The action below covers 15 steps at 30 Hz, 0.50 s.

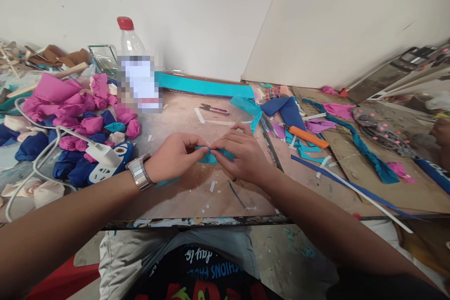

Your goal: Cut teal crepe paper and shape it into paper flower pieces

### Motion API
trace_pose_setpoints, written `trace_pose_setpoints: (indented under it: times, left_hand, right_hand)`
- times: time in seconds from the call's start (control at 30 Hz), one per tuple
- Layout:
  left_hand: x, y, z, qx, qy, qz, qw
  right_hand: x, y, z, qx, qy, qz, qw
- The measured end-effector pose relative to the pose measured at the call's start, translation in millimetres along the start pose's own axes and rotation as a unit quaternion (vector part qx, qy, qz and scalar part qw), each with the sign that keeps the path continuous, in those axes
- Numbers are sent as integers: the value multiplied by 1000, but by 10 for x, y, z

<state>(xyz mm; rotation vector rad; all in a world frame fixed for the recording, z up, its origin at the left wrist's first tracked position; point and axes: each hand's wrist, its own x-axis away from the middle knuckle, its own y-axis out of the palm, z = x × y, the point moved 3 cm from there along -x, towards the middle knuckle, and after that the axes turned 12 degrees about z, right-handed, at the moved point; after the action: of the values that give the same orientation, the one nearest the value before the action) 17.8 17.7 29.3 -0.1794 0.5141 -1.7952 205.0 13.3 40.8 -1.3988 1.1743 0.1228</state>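
My left hand and my right hand meet over the middle of the worktable. Both pinch a small teal fabric strip between their fingertips, and most of the strip is hidden under the fingers. A metal watch sits on my left wrist. A loose teal piece lies just behind my right hand.
A pile of pink, blue and cream fabric roses fills the left side, with a white power strip and cable. A plastic bottle, thread snips, an orange cutter, a long teal sheet and fabric scraps lie around.
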Motion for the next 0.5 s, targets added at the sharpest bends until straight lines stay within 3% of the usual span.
trace_pose_setpoints:
  times: [0.23, 0.5]
  left_hand:
    - [62, -26, 100, -150, 96, 51, 983]
    - [92, -19, 126, -241, 172, 81, 952]
  right_hand:
    - [-2, 22, -9, 12, 10, 8, 1000]
    - [-8, 29, -20, 22, 12, -5, 1000]
